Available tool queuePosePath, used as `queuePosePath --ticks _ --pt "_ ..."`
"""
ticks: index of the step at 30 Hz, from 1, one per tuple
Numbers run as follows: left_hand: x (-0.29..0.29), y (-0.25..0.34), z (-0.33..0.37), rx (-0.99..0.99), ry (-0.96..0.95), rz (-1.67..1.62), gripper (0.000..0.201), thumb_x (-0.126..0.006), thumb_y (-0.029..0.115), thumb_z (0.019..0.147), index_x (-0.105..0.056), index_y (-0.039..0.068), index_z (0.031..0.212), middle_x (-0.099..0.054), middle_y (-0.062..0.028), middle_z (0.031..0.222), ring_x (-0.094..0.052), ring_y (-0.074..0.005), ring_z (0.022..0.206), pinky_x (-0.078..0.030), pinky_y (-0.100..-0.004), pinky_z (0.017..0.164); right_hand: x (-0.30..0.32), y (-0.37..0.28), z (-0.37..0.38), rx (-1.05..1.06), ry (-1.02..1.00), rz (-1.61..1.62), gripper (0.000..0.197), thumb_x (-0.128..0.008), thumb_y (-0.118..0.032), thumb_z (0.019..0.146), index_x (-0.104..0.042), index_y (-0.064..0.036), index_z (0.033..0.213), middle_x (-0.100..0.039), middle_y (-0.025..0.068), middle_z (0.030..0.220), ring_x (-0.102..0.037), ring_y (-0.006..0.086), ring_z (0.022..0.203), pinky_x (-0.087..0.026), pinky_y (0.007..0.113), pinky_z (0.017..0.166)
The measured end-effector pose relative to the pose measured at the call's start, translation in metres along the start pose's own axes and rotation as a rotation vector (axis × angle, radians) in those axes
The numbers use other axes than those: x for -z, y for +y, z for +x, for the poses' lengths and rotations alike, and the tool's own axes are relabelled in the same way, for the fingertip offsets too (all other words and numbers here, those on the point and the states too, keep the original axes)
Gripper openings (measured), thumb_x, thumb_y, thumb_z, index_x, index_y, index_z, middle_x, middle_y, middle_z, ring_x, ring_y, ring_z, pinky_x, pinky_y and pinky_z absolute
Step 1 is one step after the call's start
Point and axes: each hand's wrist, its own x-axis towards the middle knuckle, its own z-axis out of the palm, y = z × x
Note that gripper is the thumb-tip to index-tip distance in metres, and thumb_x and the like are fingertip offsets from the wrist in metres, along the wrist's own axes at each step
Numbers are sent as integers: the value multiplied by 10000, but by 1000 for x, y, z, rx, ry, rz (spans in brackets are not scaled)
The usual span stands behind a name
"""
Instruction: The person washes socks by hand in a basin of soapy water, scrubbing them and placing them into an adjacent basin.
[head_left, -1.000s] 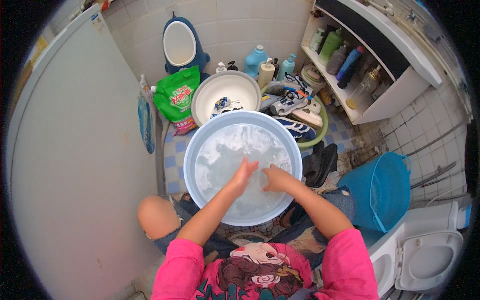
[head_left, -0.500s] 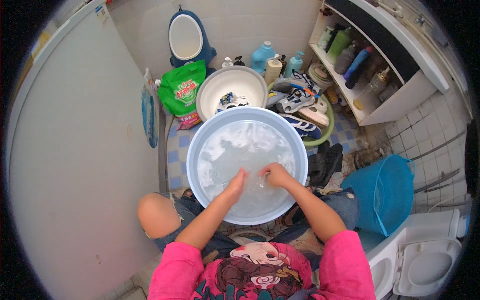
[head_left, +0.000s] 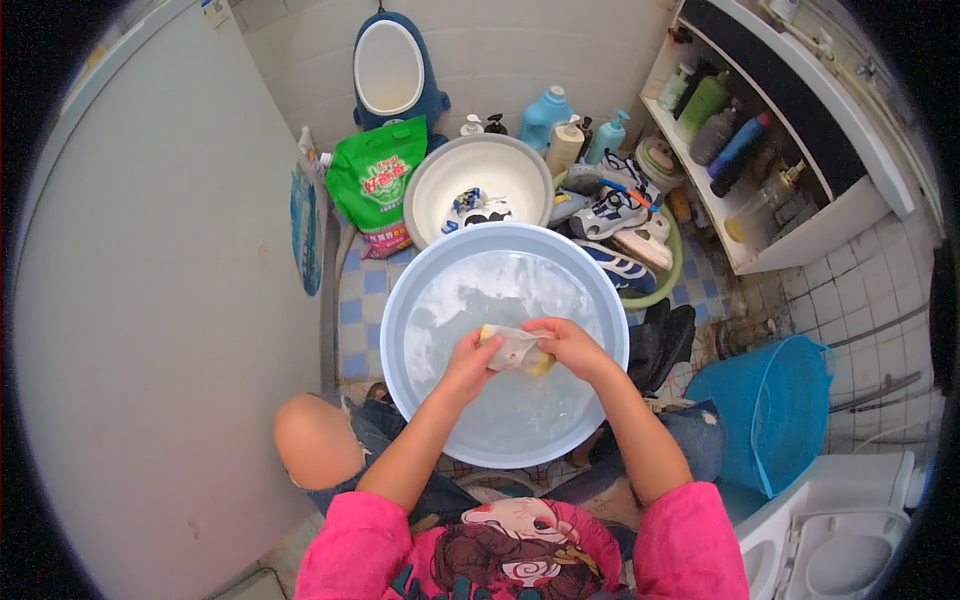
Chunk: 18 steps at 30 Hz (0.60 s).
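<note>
A small wet white cloth (head_left: 514, 349) with yellow ends, sock-like in shape, is stretched between my hands above the water. My left hand (head_left: 468, 366) pinches its left end, thumb on top. On the other end my right hand (head_left: 572, 350) has its fingers closed. Beneath them stands a large light-blue basin (head_left: 396, 335) of cloudy water with patches of white suds. Whether anything lies under the water cannot be made out.
Behind stands a white basin (head_left: 415, 195) with small patterned cloth items. Beside it are a green detergent bag (head_left: 380, 165) and a green tub (head_left: 668, 285) of shoes. A blue bucket (head_left: 790, 400), a toilet (head_left: 850, 540) and a bottle shelf (head_left: 745, 262) are on the right.
Both hands have risen from the water and come closer together. The white and yellow cloth now shows between them; before, it was not visible.
</note>
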Motion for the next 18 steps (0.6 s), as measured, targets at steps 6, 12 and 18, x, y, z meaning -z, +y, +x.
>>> queuePosePath --ticks 6,12,18 --pt "-13 -3 7 -151 233 104 288 -454 127 877 -389 23 1137 -502 -81 1054 -553 -163 906 -487 -290 741 -19 8 -1 134 350 -680 186 -499 -134 799 -556 -11 927 -600 196 822 -589 305 765 -454 375 667" --pt "7 -36 29 -293 267 34 278 -385 278 906 -482 22 959 -504 -31 774 -504 -98 677 -426 -236 505 -72 -11 -9 398 360 -1130 259 -475 -252 836 -569 -58 692 -596 164 698 -581 341 687 -443 426 583" --pt "-39 -13 7 -54 386 254 417 -360 432 901 -505 53 802 -437 -5 602 -382 -98 450 -292 -246 354 -46 7 3 196 612 -1012 282 -447 -297 817 -570 -81 683 -590 126 637 -584 319 608 -442 423 532"
